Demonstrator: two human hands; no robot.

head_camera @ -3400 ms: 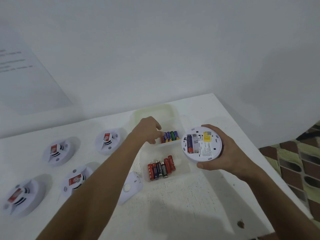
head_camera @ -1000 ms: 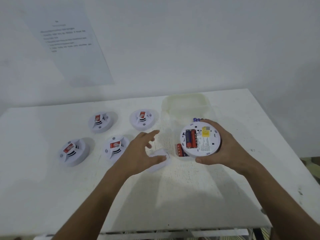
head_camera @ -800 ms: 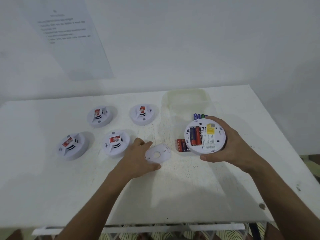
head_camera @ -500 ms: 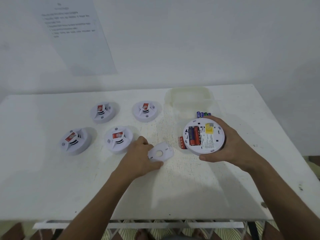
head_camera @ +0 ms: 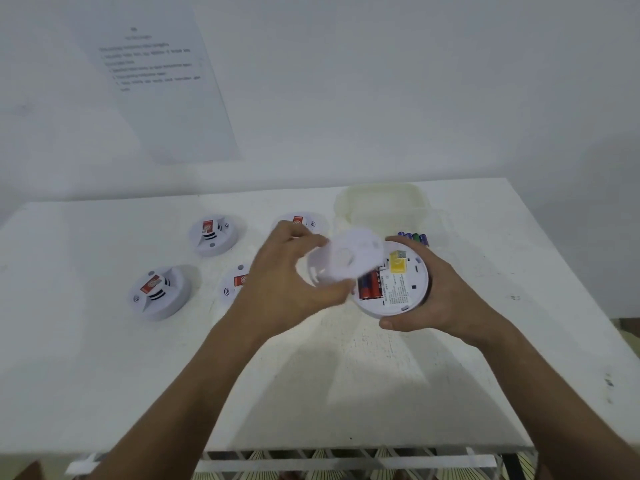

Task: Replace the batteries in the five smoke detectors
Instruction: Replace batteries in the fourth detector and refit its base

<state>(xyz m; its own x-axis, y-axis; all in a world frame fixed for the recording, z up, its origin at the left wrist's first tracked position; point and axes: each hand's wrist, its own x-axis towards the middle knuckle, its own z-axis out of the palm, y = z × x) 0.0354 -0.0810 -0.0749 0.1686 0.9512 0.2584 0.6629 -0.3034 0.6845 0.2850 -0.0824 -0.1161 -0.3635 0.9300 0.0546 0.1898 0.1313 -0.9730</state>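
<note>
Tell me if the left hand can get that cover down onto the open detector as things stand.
Probably yes. The left hand holds the cover right beside the open detector, already overlapping its edge, and the right hand grips only the rim, leaving the battery side clear.

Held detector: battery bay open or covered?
Open: batteries show in the detector; left hand holds the cover off it.

Single head cam, above near edge of white table [head_camera: 104, 358]; faces forward-down toward wall; close over both hands mid-table; no second view, no overlap.
</note>
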